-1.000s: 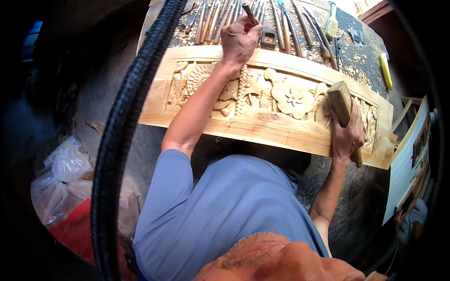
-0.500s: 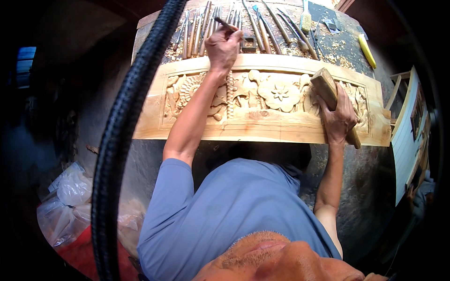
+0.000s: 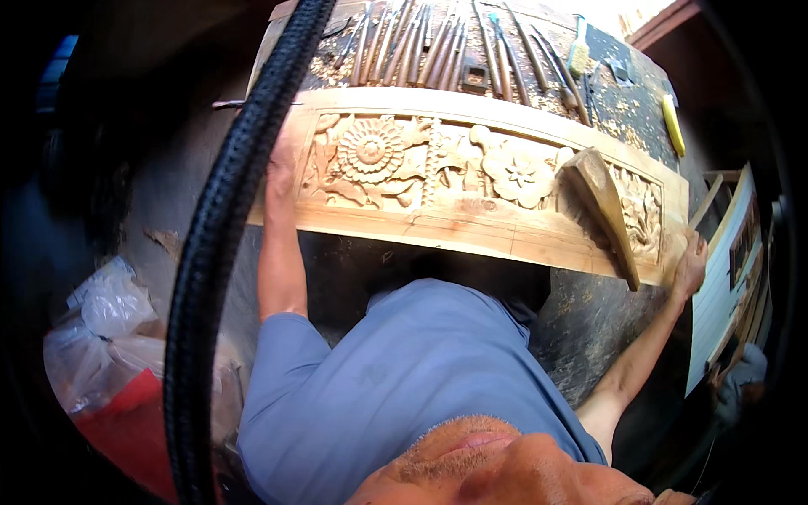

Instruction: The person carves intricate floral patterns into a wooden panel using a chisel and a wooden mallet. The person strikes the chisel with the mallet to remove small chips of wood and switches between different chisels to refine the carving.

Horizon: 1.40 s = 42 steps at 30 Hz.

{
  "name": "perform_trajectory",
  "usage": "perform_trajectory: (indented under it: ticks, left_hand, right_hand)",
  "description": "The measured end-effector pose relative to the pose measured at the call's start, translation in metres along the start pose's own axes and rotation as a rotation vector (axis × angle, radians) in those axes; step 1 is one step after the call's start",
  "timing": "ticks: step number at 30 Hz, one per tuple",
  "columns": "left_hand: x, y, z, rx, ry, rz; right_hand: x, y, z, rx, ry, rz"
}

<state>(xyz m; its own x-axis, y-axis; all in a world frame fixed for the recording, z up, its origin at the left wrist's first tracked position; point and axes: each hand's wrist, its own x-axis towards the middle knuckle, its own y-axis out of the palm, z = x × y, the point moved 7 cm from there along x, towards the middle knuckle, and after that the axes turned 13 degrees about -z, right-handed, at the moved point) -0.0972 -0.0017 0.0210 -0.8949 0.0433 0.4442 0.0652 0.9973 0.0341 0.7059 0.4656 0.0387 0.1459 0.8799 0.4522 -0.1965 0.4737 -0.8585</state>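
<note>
A carved wooden panel (image 3: 396, 212) with flowers and leaves in relief lies across the bench, its right end tilted nearer to me. At its left end is my left hand (image 3: 283, 162), partly covered by a thick black braided cable. A slim dark carving chisel (image 3: 227, 105) pokes out past the cable, seemingly held in that hand; its fingers are mostly hidden. My right hand (image 3: 692, 265) grips the panel's right end. A wooden mallet (image 3: 599, 198) rests by itself on the panel's right part, its narrow end jutting past the near edge.
Several carving chisels (image 3: 421, 50) lie in a row behind the panel, among wood shavings. Beside them are a small dark block (image 3: 475, 78), a brush (image 3: 579, 57) and a yellow curved thing (image 3: 673, 126). The braided cable (image 3: 220, 227) crosses the view; plastic bags (image 3: 109, 337) sit lower left.
My right hand has let go of the mallet, now lying on the panel, and moved to the right end. My left hand has moved left from the chisel row. The panel has turned clockwise.
</note>
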Motion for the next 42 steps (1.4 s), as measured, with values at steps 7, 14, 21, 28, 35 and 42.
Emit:
perform_trajectory:
  ticks: [7,14,21,28,35,42]
  left_hand:
    - [0.054,-0.134,0.024,0.243,-0.144,-0.289]
    - [0.057,-0.193,0.087,0.723,-0.150,-0.190]
    - [0.041,-0.170,0.041,0.658,-0.290,-0.257]
    - [0.038,-0.175,0.047,0.611,-0.294,-0.336]
    - [0.042,-0.186,0.050,0.584,-0.246,-0.428]
    - [0.045,-0.178,0.008,0.770,0.003,-0.499]
  right_hand:
    - [0.017,0.016,-0.045,-0.207,0.124,0.070]
    - [0.059,0.056,-0.158,-0.048,0.216,0.165]
    - [0.047,0.063,-0.153,-0.244,0.394,0.116]
    - [0.040,0.057,-0.157,-0.212,0.527,0.084]
    - [0.035,0.060,-0.139,-0.296,0.436,0.085]
    - [0.023,0.099,-0.157,-0.319,0.347,0.222]
